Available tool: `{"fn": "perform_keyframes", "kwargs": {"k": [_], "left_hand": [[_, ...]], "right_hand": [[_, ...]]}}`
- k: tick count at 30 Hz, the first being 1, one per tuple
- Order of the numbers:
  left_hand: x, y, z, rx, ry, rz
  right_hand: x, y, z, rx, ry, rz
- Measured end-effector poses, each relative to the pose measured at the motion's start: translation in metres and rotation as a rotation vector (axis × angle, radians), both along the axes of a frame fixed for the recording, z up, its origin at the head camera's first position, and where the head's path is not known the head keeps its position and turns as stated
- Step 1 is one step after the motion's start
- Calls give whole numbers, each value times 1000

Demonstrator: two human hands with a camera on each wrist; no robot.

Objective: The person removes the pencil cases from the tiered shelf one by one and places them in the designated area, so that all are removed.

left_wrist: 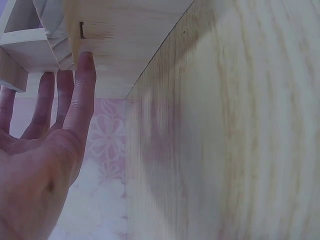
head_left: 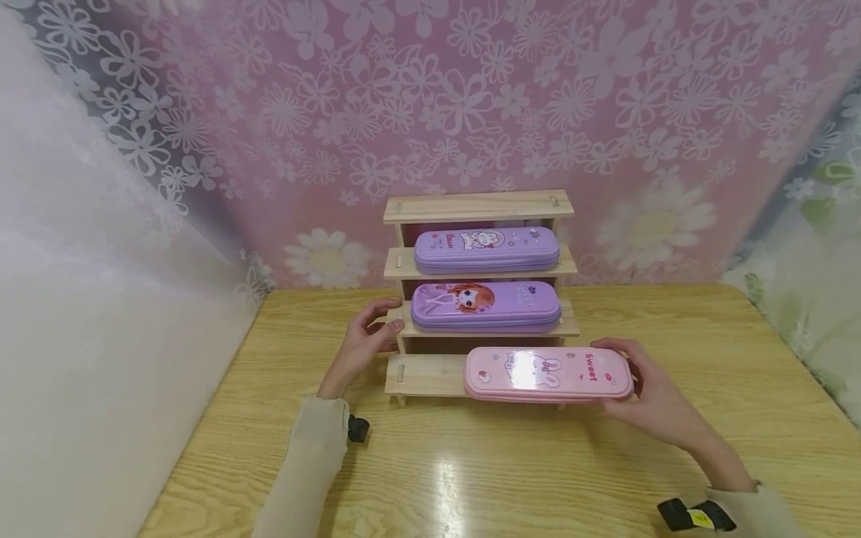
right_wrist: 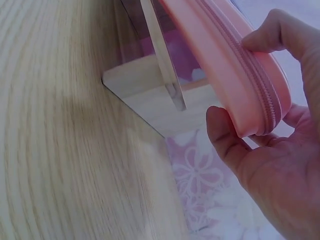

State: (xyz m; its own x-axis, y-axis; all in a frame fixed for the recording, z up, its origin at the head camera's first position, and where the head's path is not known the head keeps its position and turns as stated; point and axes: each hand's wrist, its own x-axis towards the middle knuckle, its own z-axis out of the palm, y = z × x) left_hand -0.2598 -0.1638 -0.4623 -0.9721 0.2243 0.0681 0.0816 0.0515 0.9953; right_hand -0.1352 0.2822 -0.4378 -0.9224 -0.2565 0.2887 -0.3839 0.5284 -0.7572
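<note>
In the head view, a pink pencil case [head_left: 538, 372] marked "Sweet" lies over the lowest shelf of a small wooden rack [head_left: 430, 373], its right end jutting past the shelf. My right hand [head_left: 655, 396] grips that end; the right wrist view shows thumb and fingers around the case's zipped edge [right_wrist: 240, 65]. With fairly straight fingers, my left hand [head_left: 359, 340] touches the rack's left side, and the left wrist view shows the fingertips [left_wrist: 86, 62] against the wood. A purple pencil case with a girl [head_left: 484, 306] and a lilac one with a rabbit [head_left: 487, 250] sit on shelves above.
The rack stands on a wood-grain table [head_left: 417, 463], before a pink floral backdrop [head_left: 437, 97]. Its top board [head_left: 477, 205] is bare. White cloth [head_left: 101, 299] hangs at the left, and a floral sheet [head_left: 807, 246] borders the right side.
</note>
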Motion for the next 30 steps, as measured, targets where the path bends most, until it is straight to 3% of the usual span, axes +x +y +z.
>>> {"fn": "perform_keyframes", "kwargs": {"k": [12, 30], "left_hand": [[0, 0, -3, -3, 30, 6], [0, 0, -4, -12, 28, 19]], "right_hand": [[4, 30, -5, -21, 26, -22], [9, 70, -1, -64, -24, -22]]}}
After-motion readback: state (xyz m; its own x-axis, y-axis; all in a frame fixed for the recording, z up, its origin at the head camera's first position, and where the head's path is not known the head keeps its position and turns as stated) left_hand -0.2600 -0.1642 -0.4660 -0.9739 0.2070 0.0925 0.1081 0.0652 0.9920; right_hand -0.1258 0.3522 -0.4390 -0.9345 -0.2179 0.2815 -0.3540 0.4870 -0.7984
